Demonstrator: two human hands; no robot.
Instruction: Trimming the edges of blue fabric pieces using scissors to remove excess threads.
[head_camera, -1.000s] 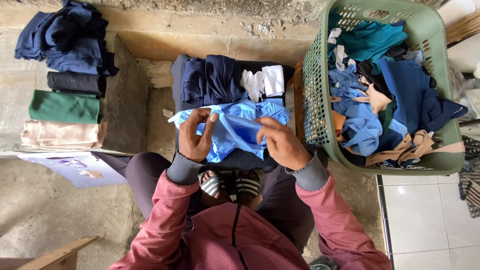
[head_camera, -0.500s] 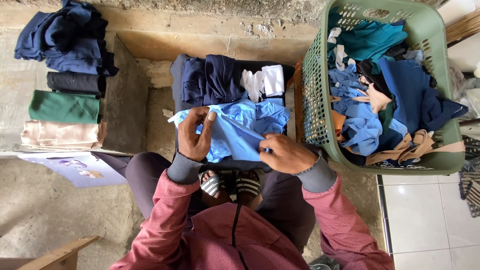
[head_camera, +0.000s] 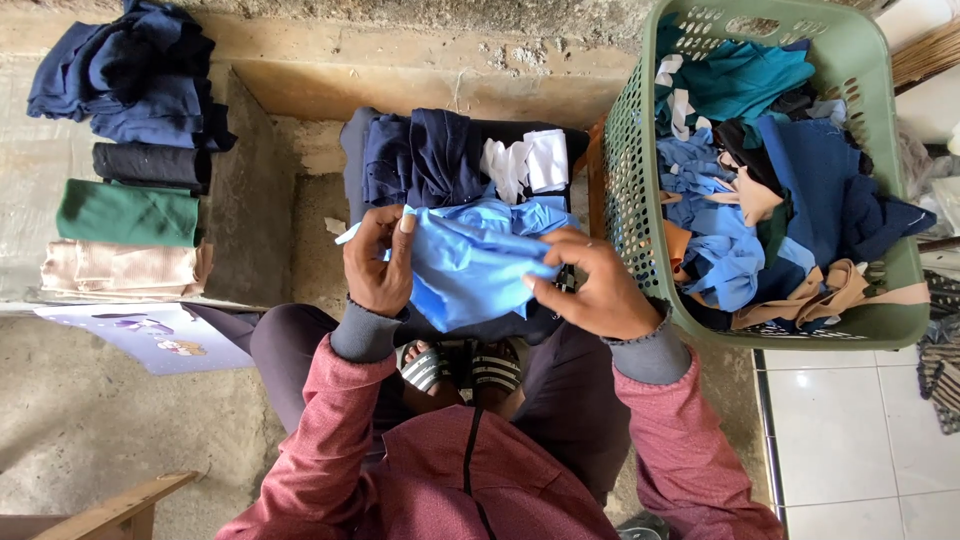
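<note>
Head cam is looking straight down, and both hands are gripping a light blue garment (head_camera: 470, 265) over the lap. Left hand (head_camera: 375, 265) is pinching its left edge with fingers curled tight, right hand (head_camera: 595, 290) is clamping the right edge, thumb on top. Just past the grip, dark navy and white clothes (head_camera: 450, 155) are sitting piled up. Right of the grip a green laundry basket (head_camera: 620, 150) is overflowing with clothes; well off to the left, folded stacks (head_camera: 125, 215) are lying on the concrete.

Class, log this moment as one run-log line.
left hand: grips light blue cloth | right hand: pinches its edge | right: green basket
</note>
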